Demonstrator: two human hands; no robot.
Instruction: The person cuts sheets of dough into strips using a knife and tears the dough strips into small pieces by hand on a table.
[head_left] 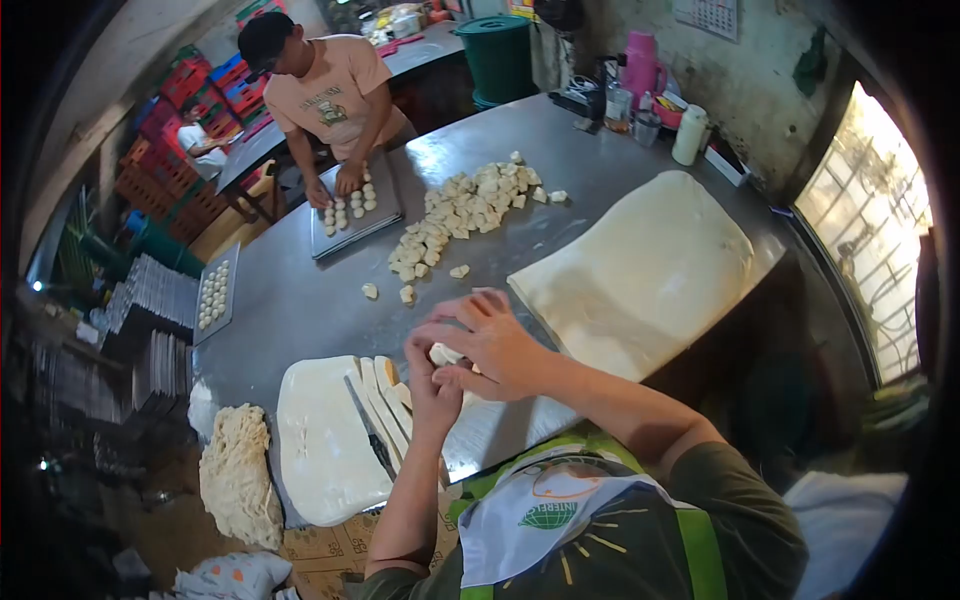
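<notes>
A small white dough piece shows between my two hands, above the near part of the metal table. My left hand is closed around it from below and the left. Curved over it from the right is my right hand, its fingers bent onto the piece. Just left of my hands lies a thick dough slab, with cut strips and a dark-handled knife along its right side. Beyond my hands, a pile of cut dough pieces spreads over the table.
A large dough sheet covers the table's right side. Rough dough sits at the near left corner. Across the table, a co-worker places dough balls on a tray. Bottles and a pink thermos stand at the back right.
</notes>
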